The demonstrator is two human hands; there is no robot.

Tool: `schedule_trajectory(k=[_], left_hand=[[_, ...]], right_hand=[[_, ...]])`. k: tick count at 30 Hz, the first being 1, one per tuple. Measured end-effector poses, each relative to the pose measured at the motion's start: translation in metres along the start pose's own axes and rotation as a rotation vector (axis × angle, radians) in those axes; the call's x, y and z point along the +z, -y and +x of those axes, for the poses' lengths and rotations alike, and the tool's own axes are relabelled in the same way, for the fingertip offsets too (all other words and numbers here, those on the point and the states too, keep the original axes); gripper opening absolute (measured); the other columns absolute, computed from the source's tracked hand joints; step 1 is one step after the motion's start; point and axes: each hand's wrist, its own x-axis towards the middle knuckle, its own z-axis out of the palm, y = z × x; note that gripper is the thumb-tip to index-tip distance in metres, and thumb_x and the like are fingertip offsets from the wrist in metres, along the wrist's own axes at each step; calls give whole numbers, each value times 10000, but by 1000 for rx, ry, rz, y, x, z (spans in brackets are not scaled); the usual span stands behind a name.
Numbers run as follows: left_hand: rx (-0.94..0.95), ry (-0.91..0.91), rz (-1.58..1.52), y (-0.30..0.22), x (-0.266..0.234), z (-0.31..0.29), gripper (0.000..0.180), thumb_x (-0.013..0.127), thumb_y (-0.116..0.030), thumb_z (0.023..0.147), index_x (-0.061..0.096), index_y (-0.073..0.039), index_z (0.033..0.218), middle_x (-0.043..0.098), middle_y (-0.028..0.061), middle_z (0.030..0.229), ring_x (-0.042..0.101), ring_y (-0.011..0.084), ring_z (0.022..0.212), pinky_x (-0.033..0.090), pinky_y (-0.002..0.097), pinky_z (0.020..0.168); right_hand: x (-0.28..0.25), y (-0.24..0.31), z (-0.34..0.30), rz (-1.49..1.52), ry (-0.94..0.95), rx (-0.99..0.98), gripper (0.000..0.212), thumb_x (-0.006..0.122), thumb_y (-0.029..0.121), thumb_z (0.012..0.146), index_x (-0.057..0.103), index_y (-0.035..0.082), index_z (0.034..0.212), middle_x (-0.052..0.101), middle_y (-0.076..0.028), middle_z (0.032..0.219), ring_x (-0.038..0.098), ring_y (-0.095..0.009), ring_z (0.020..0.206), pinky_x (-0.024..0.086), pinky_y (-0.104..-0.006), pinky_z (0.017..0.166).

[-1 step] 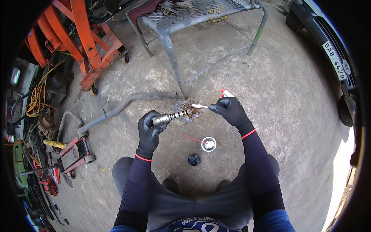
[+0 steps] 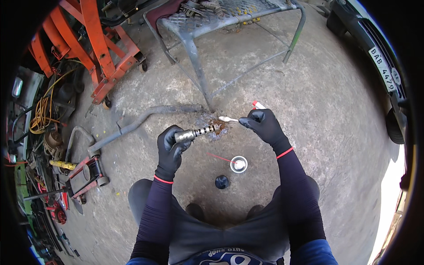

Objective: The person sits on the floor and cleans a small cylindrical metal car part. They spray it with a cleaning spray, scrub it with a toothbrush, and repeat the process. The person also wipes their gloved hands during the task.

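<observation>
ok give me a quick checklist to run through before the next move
1. Silver cylindrical metal part with a slotted end gripped in the black-gloved left hand: ok.
2. Small white brush held in the black-gloved right hand: ok.
3. Brush apart from the metal part: ok, a narrow gap shows.
4. Bristles facing the metal part: cannot tell, too small to see.
5. Round silver-and-white spray can upright on the grey concrete floor: ok, its thin red straw points left.
6. Black round cap-like piece clear of the can: ok, it lies nearer the person.
</observation>
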Motion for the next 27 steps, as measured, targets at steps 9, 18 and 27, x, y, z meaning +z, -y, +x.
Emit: schedule_trajectory(k=[9, 18, 27], left_hand=[[33, -5, 18, 6, -6, 3, 116, 635, -62, 886, 651, 16, 971, 666, 29, 858, 603, 75, 734, 479, 238, 653], [-61, -322, 230, 6, -13, 8, 94, 618, -15, 944, 681, 35, 992, 737, 51, 901, 612, 63, 775, 483, 252, 701], [-128, -443, 126, 18, -30, -2, 158, 562, -90, 1028, 689, 0, 996, 614, -29, 810, 481, 32, 698, 384, 234, 626]], right_hand=[[0, -18, 6, -33, 37, -123, 328, 790, 270, 954, 705, 32, 746, 573, 30, 626, 485, -60, 595, 366, -300, 556], [90, -151, 38, -585, -154, -42, 380, 653, 378, 994, 687, 38, 827, 697, -192, 783, 690, -409, 764, 514, -527, 690], [93, -233, 46, -632, -87, 72, 360, 628, 357, 981, 706, 22, 876, 703, -258, 861, 686, -466, 870, 518, -570, 783]])
